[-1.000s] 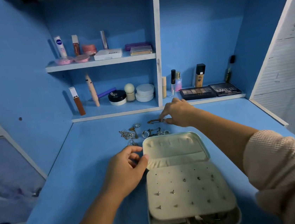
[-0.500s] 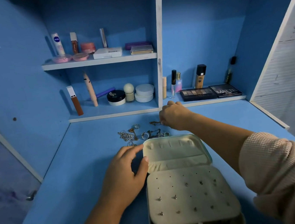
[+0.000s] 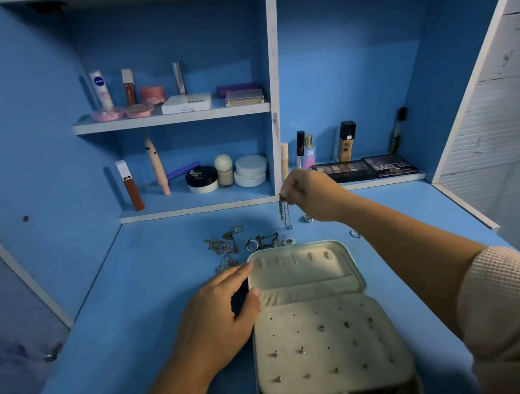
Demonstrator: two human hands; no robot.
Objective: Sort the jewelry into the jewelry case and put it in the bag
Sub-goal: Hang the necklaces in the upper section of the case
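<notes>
Several earrings [image 3: 301,350] pinned in open jewelry case [image 3: 306,275], chain [image 3: 283,212] dangling behind

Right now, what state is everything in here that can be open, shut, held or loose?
Jewelry case, open, lid propped up.
Earring panel, lying flat, several studs pinned in it.
Chain, dangling from the right-hand grip.
Right-hand grip, pinching the chain's top end.
Left-hand grip, fingers fairly straight, touching the lid's left edge.
Jewelry pile, loose on the desk behind the case.
</notes>
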